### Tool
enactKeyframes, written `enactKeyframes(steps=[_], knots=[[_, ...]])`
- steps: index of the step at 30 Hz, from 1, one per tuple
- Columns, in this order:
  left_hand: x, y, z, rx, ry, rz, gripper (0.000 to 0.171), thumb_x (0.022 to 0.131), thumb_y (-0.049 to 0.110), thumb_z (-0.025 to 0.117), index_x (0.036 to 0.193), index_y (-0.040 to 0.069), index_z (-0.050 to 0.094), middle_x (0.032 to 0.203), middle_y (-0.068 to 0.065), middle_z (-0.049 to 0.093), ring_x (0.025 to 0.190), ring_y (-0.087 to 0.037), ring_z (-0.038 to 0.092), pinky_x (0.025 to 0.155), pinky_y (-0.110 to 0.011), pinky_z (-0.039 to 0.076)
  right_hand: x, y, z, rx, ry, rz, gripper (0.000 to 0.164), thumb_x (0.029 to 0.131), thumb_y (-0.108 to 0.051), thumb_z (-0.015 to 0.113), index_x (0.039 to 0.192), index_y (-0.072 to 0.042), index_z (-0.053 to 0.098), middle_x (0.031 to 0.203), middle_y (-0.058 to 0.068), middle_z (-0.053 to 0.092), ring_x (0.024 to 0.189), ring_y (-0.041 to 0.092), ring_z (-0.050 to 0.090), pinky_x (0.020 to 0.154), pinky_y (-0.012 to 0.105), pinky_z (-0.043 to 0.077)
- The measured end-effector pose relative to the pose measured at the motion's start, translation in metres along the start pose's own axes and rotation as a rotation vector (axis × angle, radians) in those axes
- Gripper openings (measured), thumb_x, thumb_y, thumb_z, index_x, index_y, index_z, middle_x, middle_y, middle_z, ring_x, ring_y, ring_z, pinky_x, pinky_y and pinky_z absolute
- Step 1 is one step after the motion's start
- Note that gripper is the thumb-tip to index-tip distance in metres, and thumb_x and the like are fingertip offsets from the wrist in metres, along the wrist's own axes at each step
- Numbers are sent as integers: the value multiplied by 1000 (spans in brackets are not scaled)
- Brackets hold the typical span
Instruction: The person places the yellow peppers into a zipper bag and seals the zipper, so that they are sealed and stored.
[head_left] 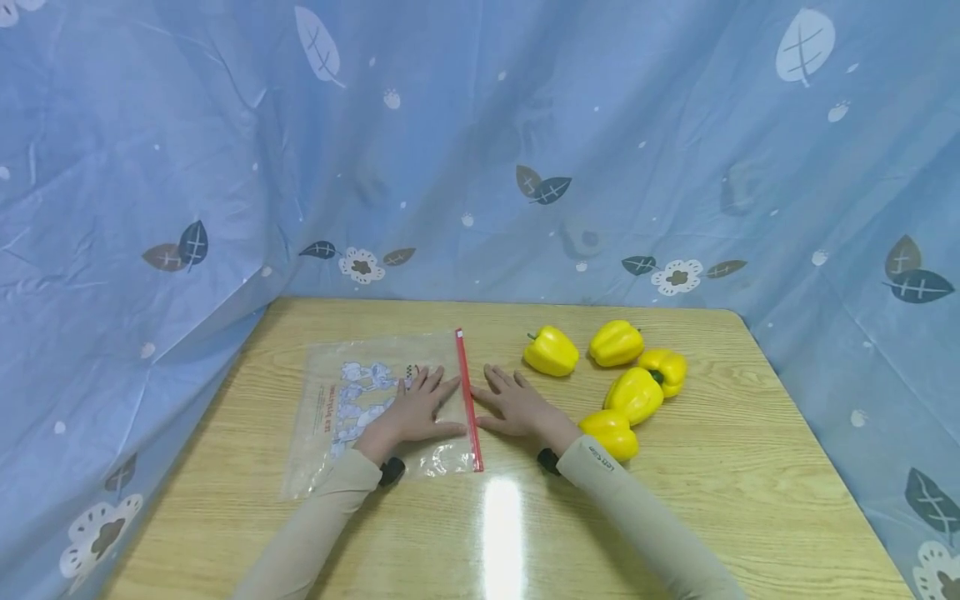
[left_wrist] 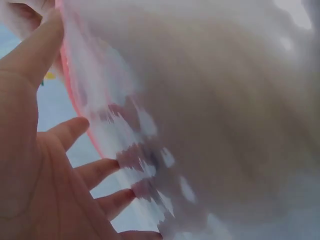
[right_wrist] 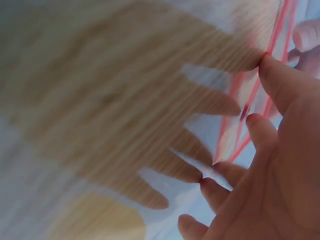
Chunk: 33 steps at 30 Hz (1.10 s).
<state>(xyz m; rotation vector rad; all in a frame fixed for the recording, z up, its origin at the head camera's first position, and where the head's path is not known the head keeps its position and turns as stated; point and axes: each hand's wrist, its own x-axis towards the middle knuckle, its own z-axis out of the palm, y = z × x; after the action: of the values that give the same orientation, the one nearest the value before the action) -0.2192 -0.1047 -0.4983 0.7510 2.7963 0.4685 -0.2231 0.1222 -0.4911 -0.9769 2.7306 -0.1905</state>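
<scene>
A clear zip bag (head_left: 318, 367) with printed blue figures and red lettering lies flat on the table in the head view. Along its right edge runs a red zip strip (head_left: 462, 354). My left hand (head_left: 412, 414) rests palm down on the bag with its fingers spread, thumb tip beside the strip. My right hand (head_left: 521, 408) is spread just right of the strip, its thumb and index fingertips close against the red edge. In the right wrist view those fingertips meet their reflections on the glossy table. Neither hand holds anything.
Several yellow bell peppers lie right of my right hand. One pepper (head_left: 551, 351) sits apart, while the nearest pepper (head_left: 611, 435) is beside my right sleeve. The wooden table (head_left: 750, 467) is enclosed at the back and sides by a blue patterned curtain (head_left: 465, 125).
</scene>
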Motion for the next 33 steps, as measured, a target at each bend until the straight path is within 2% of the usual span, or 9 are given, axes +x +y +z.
enactKeyframes(steps=[5, 10, 19, 24, 33], knots=[[3, 2, 3, -16, 16, -38, 89, 78, 69, 53, 149, 27, 19, 154, -15, 14, 140, -42, 6, 103, -71, 6, 5, 0, 1, -8, -12, -62, 65, 94, -53, 39, 148, -20, 24, 156, 6, 9, 143, 29, 8, 113, 56, 11], [4, 6, 4, -22, 43, -48, 88, 78, 66, 56, 149, 25, 21, 153, -17, 17, 139, -43, 9, 104, -71, 9, 8, -1, 3, -17, -9, -96, 66, 94, -53, 39, 149, -21, 21, 156, 6, 9, 142, 30, 9, 113, 56, 10], [7, 7, 7, -11, 96, 35, 94, 80, 62, 58, 149, 13, 16, 155, -16, 5, 141, -37, 7, 109, -63, 6, 8, -1, 2, -16, -27, -86, 67, 94, -53, 41, 149, -20, 20, 156, 3, 7, 143, 29, 9, 113, 55, 14], [8, 3, 8, -31, 146, 46, 95, 79, 62, 58, 149, 14, 18, 154, -14, 15, 140, -35, 14, 110, -61, 8, 7, -4, -2, 21, -8, -85, 67, 94, -49, 44, 148, -17, 23, 156, 5, 10, 142, 32, 12, 111, 57, 16], [3, 6, 2, -130, 204, 66, 87, 76, 56, 66, 144, 11, 33, 148, -15, 31, 136, -37, 26, 109, -60, 18, 10, -8, -1, 27, 5, -53, 60, 94, -44, 45, 146, -18, 29, 155, 4, 17, 142, 29, 14, 111, 56, 17]])
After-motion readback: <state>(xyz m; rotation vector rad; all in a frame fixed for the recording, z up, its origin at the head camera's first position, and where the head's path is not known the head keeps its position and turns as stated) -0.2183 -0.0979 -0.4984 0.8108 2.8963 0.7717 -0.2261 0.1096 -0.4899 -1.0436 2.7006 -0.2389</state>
